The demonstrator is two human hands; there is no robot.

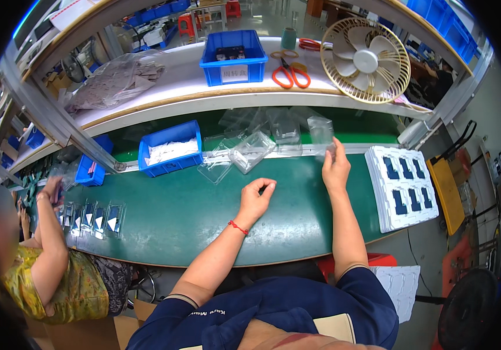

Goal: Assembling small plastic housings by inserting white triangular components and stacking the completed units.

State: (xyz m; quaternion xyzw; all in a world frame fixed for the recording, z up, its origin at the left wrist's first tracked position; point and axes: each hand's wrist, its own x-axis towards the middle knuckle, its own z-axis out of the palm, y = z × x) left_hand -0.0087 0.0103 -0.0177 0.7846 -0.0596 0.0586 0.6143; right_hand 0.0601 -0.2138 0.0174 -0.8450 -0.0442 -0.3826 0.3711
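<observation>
My right hand [336, 167] is raised over the green bench and grips a clear plastic blister case [320, 130] between thumb and fingers. Its fingers are closed on the lower end of the case. Lower and to the left, my left hand [256, 199] hovers above the bench with curled fingers, and nothing shows in it. Behind that hand lies a loose pile of clear plastic cases [253, 151], some overlapping. To the right stands a stack of white trays [401, 188], the top one holding several dark flat parts.
A blue bin [170, 149] with white slips stands left of the cases. The shelf [174, 98] above carries another blue bin [233, 57], orange-handled scissors [291, 76] and a fan [366, 60]. At left, a co-worker [58, 268] sits by filled clear cases [99, 218].
</observation>
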